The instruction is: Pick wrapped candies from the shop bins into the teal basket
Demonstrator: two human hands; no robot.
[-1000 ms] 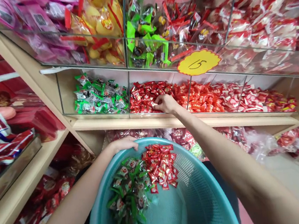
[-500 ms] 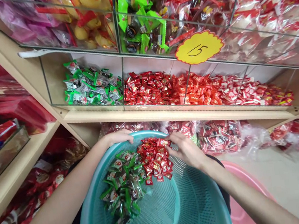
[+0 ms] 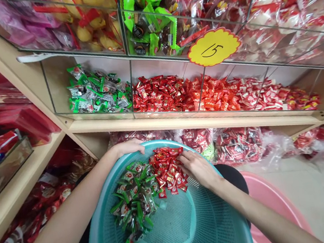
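Clasping the teal basket [image 3: 216,205] by its rim with curled left hand [image 3: 130,146]; touching red candies [image 3: 170,172] inside with right hand [image 3: 199,168], unable to tell whether grasping any with those fingers.

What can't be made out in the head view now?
All head view:
Teal basket: near side cut off by the bottom edge.
Right grip: whether it pinches any of the red candies in the basket; the hand itself hides the contact.
Pink basin: partly behind the teal basket and right forearm.
Small print on the red candies: too small.
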